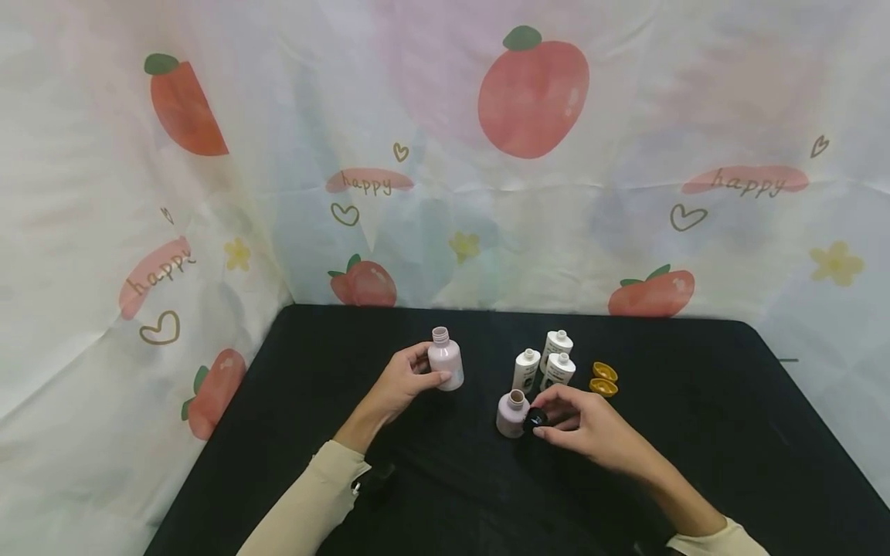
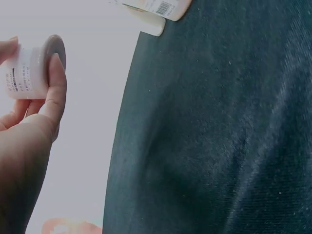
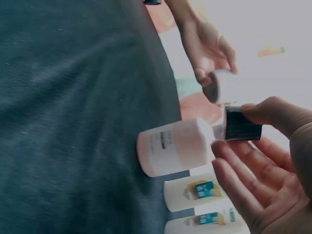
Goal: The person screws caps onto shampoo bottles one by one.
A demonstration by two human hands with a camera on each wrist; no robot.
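My left hand (image 1: pixel 402 382) grips an uncapped pale pink bottle (image 1: pixel 447 364), held upright above the black table; its neck points up. In the left wrist view, the fingers wrap round the bottle (image 2: pixel 29 73), which carries printed text. A second pink bottle (image 1: pixel 511 418) stands on the table with its mouth uncovered. Close beside its neck, my right hand (image 1: pixel 591 425) pinches a black cap (image 1: pixel 534 420) between thumb and fingers. In the right wrist view, the cap (image 3: pixel 243 124) overlaps the end of that bottle's neck.
Behind the standing pink bottle are white bottles (image 1: pixel 526 372) with narrow open necks, grouped together. Two small gold oval pieces (image 1: pixel 603 387) lie to their right. A black cloth (image 1: pixel 348 340) covers the table, and a printed fruit curtain (image 1: pixel 445 154) hangs at its far edge.
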